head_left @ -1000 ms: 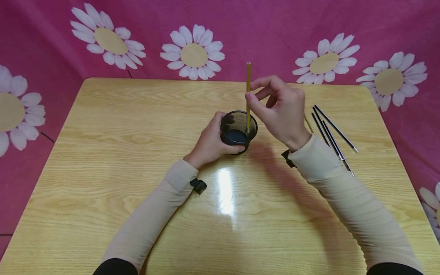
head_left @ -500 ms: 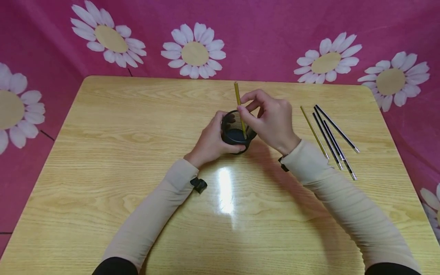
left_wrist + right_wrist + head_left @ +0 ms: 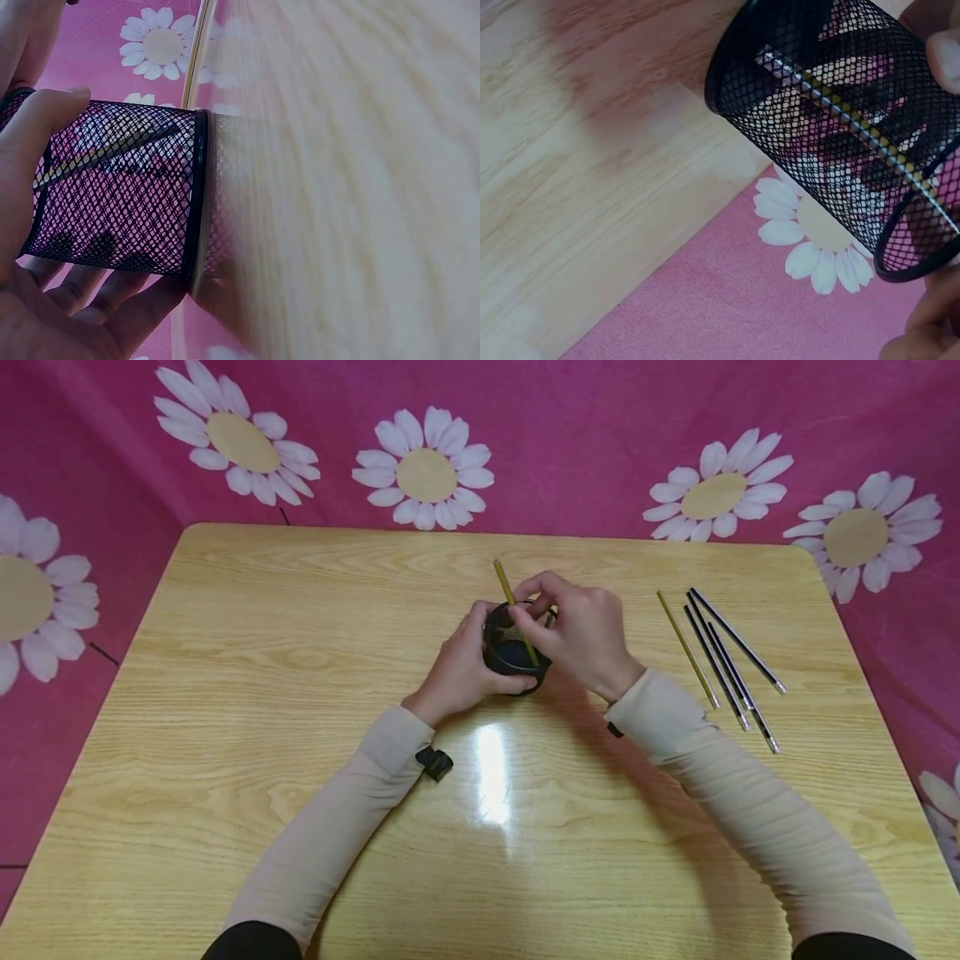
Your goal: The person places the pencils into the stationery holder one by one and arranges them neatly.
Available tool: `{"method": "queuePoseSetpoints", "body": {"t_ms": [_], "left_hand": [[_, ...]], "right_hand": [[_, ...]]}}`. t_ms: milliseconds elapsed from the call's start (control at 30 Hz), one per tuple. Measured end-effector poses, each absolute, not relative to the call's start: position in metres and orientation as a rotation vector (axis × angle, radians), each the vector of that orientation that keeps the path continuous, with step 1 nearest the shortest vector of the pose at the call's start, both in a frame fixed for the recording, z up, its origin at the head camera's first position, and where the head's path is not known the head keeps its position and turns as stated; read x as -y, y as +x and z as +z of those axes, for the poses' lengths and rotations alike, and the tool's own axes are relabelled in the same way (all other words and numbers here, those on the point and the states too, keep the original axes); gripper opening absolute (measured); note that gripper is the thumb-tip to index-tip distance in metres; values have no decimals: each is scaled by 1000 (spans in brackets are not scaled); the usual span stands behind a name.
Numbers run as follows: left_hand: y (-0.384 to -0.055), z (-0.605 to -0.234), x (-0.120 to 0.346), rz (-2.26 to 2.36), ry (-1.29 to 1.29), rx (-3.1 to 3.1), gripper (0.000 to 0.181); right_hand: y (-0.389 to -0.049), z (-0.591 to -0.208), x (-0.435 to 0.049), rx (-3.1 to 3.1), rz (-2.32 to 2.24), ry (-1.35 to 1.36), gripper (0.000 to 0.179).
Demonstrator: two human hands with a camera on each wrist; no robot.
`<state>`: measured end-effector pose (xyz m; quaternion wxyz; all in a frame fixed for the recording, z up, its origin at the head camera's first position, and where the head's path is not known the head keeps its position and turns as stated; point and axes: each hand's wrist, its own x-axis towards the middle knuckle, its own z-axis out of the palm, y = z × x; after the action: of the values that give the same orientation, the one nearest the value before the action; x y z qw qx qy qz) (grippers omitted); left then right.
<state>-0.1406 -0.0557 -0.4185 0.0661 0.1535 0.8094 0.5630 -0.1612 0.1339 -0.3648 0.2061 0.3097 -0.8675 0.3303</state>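
Yellow pencil (image 3: pixel 504 580) slanting inside a mesh cup (image 3: pixel 142 202)

Nearest, beige sleeves (image 3: pixel 322 835) reach over a wooden counter (image 3: pixel 300 618). The left hand (image 3: pixel 467 662) curls round the black mesh cup's left side. The right hand (image 3: pixel 583 628), on the cup's right, pinches the yellow pencil between thumb and finger; its top leans left, its silvery end down inside. Well to the right lie another pencil (image 3: pixel 687 649), also yellow, and four dark pencils (image 3: pixel 738 642); beyond is pink daisy-print cloth (image 3: pixel 570 452)
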Motion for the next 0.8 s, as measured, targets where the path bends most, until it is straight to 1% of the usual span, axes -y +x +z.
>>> {"method": "queuePoseSetpoints", "body": {"t_ms": [433,800], "left_hand": [[-141,-419,58,1679,478,-2478,88],[-141,-421,57,1694,479,-2456,92]], "right_hand": [[-163,-368,-124,2487,883,884,16],[-164,-369,-115,2563,863,866,15]]}}
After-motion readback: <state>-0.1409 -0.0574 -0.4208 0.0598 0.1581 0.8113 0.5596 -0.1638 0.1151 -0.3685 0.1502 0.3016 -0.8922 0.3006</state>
